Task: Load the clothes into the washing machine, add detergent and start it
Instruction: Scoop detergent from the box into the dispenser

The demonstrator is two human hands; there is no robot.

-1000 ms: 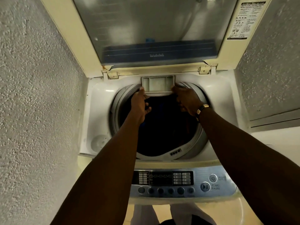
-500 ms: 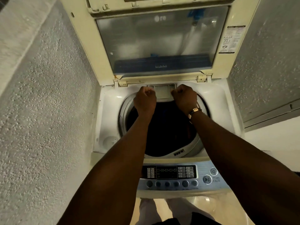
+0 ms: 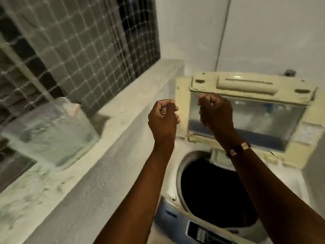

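Two curled hands point(image 3: 162, 118) point(image 3: 217, 114) hover above the dark drum point(image 3: 211, 191).

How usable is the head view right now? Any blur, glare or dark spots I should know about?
Head view: motion blur smears the clear container on the ledge and the netting; the left hand and right hand are sharper; the drum opening is black, contents unreadable; the raised lid glass shows hazy reflections; wide-angle bending tilts the walls.

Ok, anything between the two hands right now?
Nothing held between the left hand and right hand in the head view; only the lid frame shows behind the gap.
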